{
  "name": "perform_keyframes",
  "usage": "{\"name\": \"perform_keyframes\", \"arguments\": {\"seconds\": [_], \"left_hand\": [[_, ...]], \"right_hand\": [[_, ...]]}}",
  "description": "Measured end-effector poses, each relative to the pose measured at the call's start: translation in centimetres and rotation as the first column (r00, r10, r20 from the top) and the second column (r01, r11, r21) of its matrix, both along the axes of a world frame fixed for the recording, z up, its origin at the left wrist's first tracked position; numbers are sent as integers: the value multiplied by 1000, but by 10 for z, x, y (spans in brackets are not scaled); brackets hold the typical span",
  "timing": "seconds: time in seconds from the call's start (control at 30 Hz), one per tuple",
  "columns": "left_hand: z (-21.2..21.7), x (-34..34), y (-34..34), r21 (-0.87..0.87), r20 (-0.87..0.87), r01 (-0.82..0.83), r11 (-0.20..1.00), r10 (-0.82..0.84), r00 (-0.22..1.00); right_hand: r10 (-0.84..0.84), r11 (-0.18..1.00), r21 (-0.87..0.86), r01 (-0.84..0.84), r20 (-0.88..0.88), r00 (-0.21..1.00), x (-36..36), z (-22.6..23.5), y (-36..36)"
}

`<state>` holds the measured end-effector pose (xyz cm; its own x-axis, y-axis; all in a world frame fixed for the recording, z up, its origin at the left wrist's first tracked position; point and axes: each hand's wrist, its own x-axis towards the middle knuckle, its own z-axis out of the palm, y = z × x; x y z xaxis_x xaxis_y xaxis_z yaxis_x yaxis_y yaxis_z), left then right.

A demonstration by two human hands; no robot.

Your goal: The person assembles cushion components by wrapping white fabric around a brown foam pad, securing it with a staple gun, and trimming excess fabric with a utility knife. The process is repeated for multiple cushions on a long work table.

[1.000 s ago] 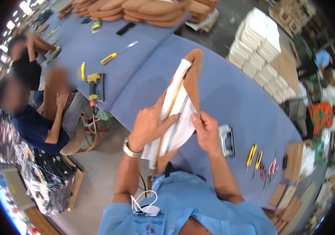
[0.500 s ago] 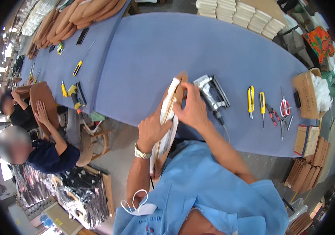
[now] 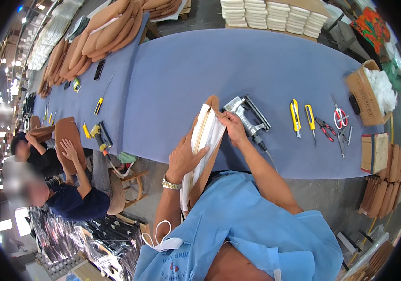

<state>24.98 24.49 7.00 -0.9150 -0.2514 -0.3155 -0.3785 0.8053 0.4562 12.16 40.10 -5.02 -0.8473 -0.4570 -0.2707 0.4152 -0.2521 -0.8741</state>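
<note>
Both grips, left hand (image 3: 185,157) and right hand (image 3: 232,126), clasp one padded panel (image 3: 204,140).

bright, even overhead light fell on the scene; ceiling lamps glared far left of the fingers (image 3: 199,151), and fisheye edges bent and darkened.

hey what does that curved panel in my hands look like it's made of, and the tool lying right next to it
The curved panel looks like tan leather or leatherette with a matte face over white foam-like padding, though the look leaves it open. The staple gun beside the right hand seems metal: silvery grey, faintly shiny, with black parts.
</note>
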Motion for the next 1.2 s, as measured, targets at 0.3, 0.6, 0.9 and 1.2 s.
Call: {"name": "perform_keyframes", "arguments": {"seconds": [0.3,0.6,0.9,1.2], "left_hand": [[-34,-71,13,118,-357,160,980,-109,928],[-44,-73,25,264,-361,139,955,-36,932],[-47,-70,25,211,-397,148,966,-54,916],[-49,-72,27,231,-431,166,959,-52,901]], "right_hand": [[219,836,495,235,-695,685,-16,61,16],[533,530,785,321,-603,594,-15,94,-1],[267,730,576,368,-736,622,-22,57,15],[396,602,722,340,-640,658,-17,71,6]]}}
